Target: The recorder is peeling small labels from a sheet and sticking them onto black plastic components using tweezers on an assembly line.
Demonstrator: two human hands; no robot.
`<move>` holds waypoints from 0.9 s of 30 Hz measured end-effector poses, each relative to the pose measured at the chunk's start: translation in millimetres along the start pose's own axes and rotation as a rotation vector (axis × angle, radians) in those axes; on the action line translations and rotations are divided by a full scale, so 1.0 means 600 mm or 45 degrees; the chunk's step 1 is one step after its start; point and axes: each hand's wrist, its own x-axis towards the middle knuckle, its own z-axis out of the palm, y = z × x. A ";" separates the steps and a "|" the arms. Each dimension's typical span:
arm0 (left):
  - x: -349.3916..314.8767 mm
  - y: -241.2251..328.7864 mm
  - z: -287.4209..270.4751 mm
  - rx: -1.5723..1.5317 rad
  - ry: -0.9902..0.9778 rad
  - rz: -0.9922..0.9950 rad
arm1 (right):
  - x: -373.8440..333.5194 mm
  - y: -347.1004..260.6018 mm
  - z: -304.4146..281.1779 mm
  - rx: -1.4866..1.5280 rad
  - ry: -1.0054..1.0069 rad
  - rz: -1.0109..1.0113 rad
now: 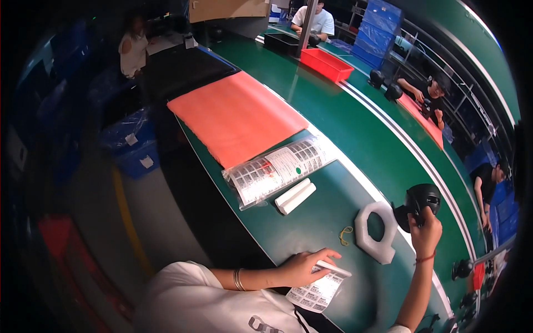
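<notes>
My left hand [304, 270] is closed on a sheet of printed labels [316, 294], whose top edge is rolled into a thin tube. Above the conveyor-side edge, my right hand [426, 230] grips a black device with a rounded housing [424, 197]; its exact kind cannot be made out. Between my hands, a white foam ring [362, 230] and a yellow rubber band [346, 236] lie on the green tabletop [266, 222]. Farther off are two small white rolls [295, 197], side by side, and a plastic-wrapped roll of label sheets [280, 171].
An orange sheet [239, 116] covers the table beyond the wrapped roll. Alongside runs a green conveyor [366, 144], with a red bin [327, 64] at its far side. Several people sit across it, near more black devices [462, 269]. Blue crates [136, 158] stand on the left.
</notes>
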 end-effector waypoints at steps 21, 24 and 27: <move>-0.005 0.009 0.008 0.140 -0.016 -0.074 | -0.189 0.103 0.084 0.327 -0.143 0.694; 0.001 0.003 0.011 0.214 -0.012 -0.031 | -0.238 0.060 0.063 0.231 -0.025 0.682; -0.001 0.008 0.016 0.305 0.046 -0.035 | -0.245 0.024 0.050 0.196 0.017 0.556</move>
